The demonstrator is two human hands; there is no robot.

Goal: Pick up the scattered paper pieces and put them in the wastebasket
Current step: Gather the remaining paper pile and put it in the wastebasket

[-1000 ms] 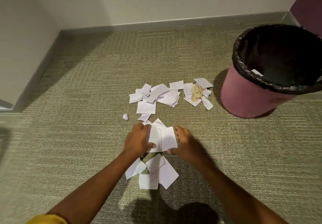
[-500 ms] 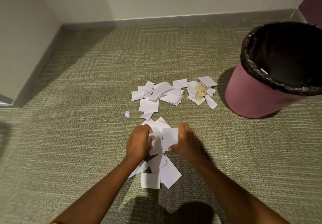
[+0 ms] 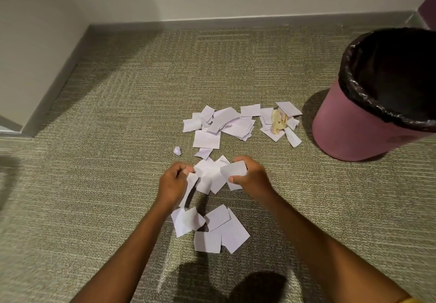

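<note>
White paper pieces lie scattered on the carpet. My left hand (image 3: 173, 182) pinches a paper piece (image 3: 191, 189) that hangs down from its fingers. My right hand (image 3: 251, 177) grips another paper piece (image 3: 233, 169) between thumb and fingers. Both hands hover over a small heap of pieces (image 3: 208, 177). A near pile (image 3: 212, 228) lies below my hands, a far pile (image 3: 226, 123) beyond them. The pink wastebasket (image 3: 349, 128) with a black liner stands at the right, upright and open.
A crumpled yellowish scrap (image 3: 278, 121) sits among pieces beside the wastebasket. A tiny paper ball (image 3: 177, 150) lies alone to the left. Walls with grey baseboard (image 3: 212, 23) close off the far side and the left; carpet stretches left and right.
Both hands have lifted pieces off the middle heap and drawn slightly apart. The left hand's piece now dangles; the view has shifted a little.
</note>
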